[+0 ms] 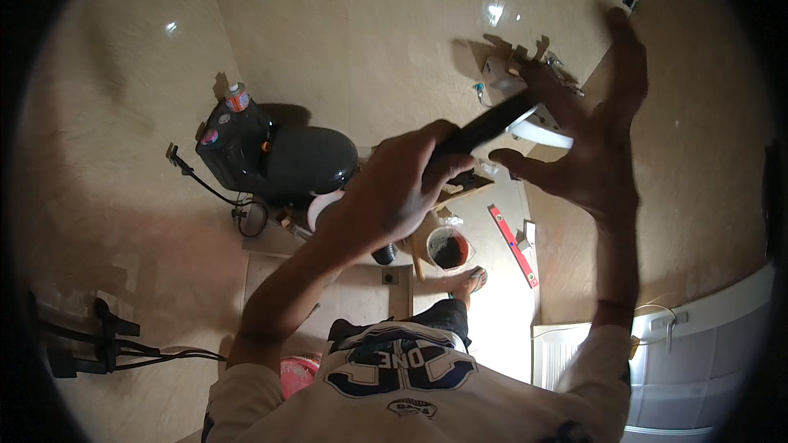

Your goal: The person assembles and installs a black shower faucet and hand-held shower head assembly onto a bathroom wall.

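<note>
My left hand (404, 176) is raised in the middle of the view, its fingers wrapped round a long, slim black object (484, 125) whose kind I cannot make out. It slants up to the right, away from my palm. My right hand (595, 143) is held up at the object's far end, thumb and fingers spread wide. Whether a fingertip touches the object, I cannot tell. A bright white curved shape (543, 133) shows between the object's end and my right palm; what it belongs to is unclear.
Left of my hands stands a black toilet (312, 156) with a bottle (236, 98) on its tank. Below are a bucket (448, 248) of dark material and a red spirit level (513, 246). A red tub (300, 374) sits near my left arm. Black fittings (107, 336) project lower left.
</note>
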Demonstrator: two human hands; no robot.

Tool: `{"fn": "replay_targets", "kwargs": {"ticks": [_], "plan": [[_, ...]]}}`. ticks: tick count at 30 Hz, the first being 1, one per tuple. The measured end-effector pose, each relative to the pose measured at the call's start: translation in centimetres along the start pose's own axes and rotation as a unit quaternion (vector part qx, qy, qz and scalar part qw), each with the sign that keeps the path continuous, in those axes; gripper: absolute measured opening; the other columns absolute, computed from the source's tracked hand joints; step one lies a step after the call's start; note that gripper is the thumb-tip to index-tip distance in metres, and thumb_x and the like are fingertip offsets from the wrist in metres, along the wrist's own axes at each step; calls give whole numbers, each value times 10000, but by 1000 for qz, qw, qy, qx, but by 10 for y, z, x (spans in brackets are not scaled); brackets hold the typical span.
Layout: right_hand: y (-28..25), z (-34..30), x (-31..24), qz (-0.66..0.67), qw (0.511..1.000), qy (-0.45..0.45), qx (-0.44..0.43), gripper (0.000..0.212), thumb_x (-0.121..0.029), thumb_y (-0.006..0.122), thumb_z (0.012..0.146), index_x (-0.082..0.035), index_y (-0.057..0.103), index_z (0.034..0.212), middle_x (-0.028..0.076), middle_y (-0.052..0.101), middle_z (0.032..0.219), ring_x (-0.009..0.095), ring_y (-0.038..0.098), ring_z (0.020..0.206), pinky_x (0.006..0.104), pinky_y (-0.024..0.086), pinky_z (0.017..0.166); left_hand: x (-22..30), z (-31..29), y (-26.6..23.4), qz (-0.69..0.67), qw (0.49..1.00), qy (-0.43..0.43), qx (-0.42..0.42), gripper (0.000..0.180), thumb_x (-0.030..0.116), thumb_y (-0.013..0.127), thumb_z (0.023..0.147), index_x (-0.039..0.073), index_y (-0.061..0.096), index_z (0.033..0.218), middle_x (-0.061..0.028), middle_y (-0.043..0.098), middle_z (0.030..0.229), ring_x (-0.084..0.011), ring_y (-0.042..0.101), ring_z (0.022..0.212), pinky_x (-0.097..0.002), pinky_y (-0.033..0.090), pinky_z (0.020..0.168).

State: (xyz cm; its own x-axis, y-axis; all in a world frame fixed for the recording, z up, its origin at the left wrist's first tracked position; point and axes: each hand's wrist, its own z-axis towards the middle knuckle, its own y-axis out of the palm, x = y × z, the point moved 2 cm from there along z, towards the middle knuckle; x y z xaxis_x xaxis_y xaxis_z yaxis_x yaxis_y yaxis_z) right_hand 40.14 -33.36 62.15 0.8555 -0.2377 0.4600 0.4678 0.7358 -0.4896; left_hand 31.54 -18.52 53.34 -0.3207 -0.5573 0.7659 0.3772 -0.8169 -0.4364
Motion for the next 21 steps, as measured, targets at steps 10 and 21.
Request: {"fn": "replay_targets", "kwargs": {"ticks": [10, 21], "plan": [[1, -24, -16, -9, 950, -126, -284, 156, -141, 650, 713, -82, 599, 849, 32, 590, 823, 145, 596, 774, 302, 476, 736, -14, -33, 32, -156, 984, -75, 35, 497, 66, 657, 789, -1, 393, 1205, -152, 630, 859, -208, 648, 745, -307, 496, 645], [-27, -26, -35, 34, 947, -122, -296, 266, -169, 659, 764, -115, 654, 1025, 18, 601, 855, 194, 562, 797, 303, 456, 698, -6, -53, 43, -159, 983, -64, 63, 369, 73, 728, 714, -29, 550, 1021, -109, 670, 828, -153, 664, 771, -280, 516, 713]]}}
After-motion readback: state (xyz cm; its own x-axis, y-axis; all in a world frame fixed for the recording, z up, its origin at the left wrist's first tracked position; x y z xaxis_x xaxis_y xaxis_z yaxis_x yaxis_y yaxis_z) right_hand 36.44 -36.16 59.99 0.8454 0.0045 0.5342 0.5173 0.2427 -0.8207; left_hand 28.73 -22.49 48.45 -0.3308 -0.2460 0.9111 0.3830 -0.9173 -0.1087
